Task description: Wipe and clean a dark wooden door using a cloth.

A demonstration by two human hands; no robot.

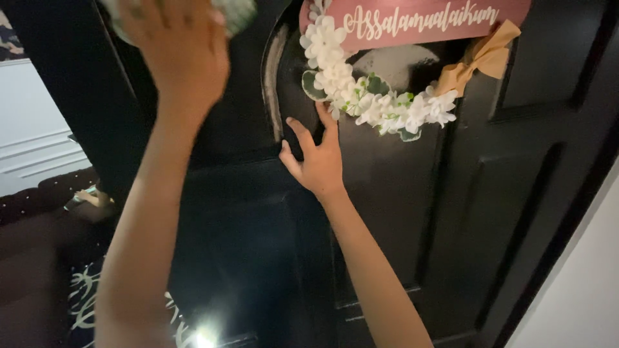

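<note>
My left hand presses a pale cloth against the black door, fingers closed on it; my right hand lies open, touching the flower wreath's lower left edge.

Black glossy door; wreath white flowers, green leaves; pink sign, white script; tan bow; greenish-white cloth.

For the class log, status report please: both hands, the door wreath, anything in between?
Left hand raised, gripping pale cloth against black door. Right hand open, fingertips at floral wreath lower edge. Nothing between hands and door.
</note>
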